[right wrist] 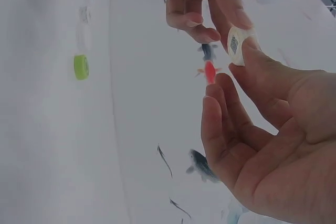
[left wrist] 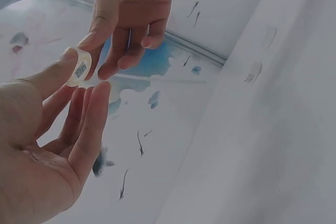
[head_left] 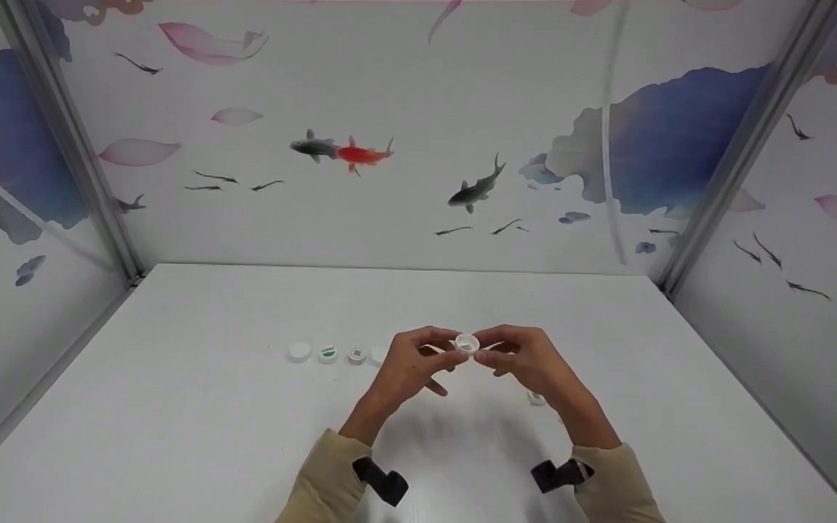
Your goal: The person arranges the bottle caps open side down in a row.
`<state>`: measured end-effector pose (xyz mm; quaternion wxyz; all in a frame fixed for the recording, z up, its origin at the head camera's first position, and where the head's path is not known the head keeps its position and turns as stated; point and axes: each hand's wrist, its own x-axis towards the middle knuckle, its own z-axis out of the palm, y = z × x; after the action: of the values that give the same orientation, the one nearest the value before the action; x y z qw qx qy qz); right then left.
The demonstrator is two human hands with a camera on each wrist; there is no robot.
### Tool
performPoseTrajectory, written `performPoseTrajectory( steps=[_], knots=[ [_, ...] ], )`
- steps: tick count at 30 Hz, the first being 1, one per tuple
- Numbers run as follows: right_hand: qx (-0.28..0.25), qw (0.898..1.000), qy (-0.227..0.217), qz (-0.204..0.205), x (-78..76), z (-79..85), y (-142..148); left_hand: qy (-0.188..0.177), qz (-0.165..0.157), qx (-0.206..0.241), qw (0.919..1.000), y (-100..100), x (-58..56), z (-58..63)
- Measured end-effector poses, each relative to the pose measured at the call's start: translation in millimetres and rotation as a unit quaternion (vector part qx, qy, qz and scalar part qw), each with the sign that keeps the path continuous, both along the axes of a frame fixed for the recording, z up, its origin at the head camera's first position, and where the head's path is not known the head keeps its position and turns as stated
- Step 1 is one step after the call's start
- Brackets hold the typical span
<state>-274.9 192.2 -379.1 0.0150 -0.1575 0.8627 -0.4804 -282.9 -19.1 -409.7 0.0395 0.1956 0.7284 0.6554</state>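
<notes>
A small round white plastic container (head_left: 467,343) is held up between the two hands over the table, its hollow side facing the head camera. My left hand (head_left: 415,363) pinches its left edge with thumb and forefinger. On the opposite edge, the thumb and forefinger of my right hand (head_left: 524,357) pinch it too. A dark printed square shows on the container (left wrist: 81,69) in the left wrist view. The other fingers of both hands spread loosely below.
To the left on the white table stand a white disc (head_left: 299,352), a green-marked one (head_left: 328,354) and a dark-marked one (head_left: 357,355). Another small round piece (head_left: 536,398) sits by the right wrist. A green round piece (right wrist: 81,67) appears in the right wrist view. Patterned walls enclose the table.
</notes>
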Motion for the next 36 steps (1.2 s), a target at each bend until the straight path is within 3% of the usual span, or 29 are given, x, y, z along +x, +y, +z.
performPoseTrajectory(
  steps=[11,24,31,36],
  knots=[
    [-0.024,1.000,-0.011,0.012,-1.2,-3.0,-0.6,0.039,-0.003,-0.005,0.9992,-5.9,-0.7,-2.0],
    [-0.059,0.989,-0.132,-0.015,-0.3,-2.5,-1.8,0.034,-0.001,-0.011,0.9993,-7.8,-0.6,-7.0],
    [-0.083,0.984,-0.158,-0.023,2.0,-3.2,-3.9,0.036,-0.013,-0.020,0.9991,-7.3,1.7,-6.5],
    [-0.090,0.984,-0.154,-0.029,1.8,-4.3,-1.7,0.016,-0.002,-0.021,0.9996,-6.6,2.5,-4.4]
  ],
)
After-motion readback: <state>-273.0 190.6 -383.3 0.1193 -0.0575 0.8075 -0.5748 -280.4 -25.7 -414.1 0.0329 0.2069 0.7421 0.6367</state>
